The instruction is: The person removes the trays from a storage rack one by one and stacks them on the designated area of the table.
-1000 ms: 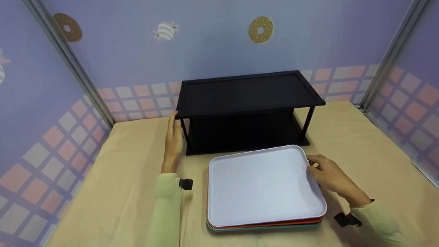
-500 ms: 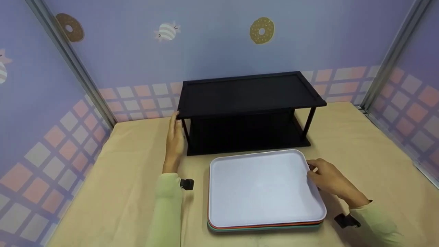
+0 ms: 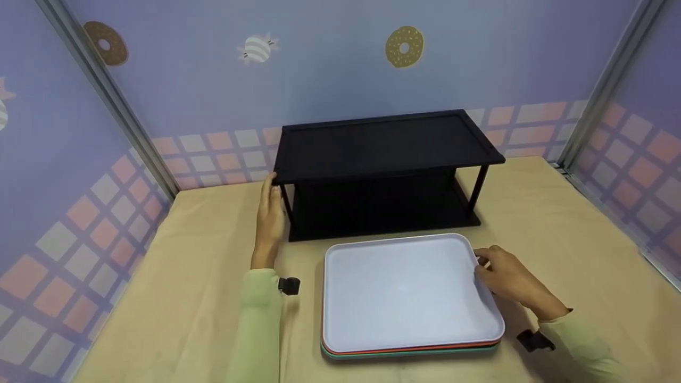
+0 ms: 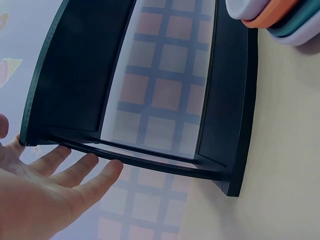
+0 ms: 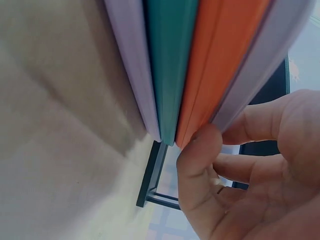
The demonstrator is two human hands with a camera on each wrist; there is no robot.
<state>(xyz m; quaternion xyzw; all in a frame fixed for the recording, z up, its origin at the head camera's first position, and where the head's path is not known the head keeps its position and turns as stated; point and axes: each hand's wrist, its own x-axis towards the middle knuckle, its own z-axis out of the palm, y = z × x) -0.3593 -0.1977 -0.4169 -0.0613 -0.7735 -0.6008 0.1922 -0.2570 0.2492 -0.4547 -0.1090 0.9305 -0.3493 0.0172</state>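
A pale white-lavender tray (image 3: 401,292) tops a stack in front of the black two-tier rack (image 3: 383,146). Its right rim is pinched by my right hand (image 3: 513,279); the right wrist view shows the thumb (image 5: 200,150) against the edge beside the orange tray (image 5: 220,60). Below the orange lie a teal tray (image 5: 171,65) and another lavender tray (image 5: 131,65). My left hand (image 3: 270,221) touches the rack's left end near its top corner. In the left wrist view, its extended fingers (image 4: 75,172) rest along the side rail.
Cream cloth (image 3: 213,287) covers the table under the rack and trays. Behind the rack stands a patterned purple wall (image 3: 330,64), with side walls left and right and metal posts (image 3: 601,96) at the corners.
The white tray's far right part has come down, and it now sits more level on the stack. My right hand has moved slightly down with it. My left hand stays at the rack.
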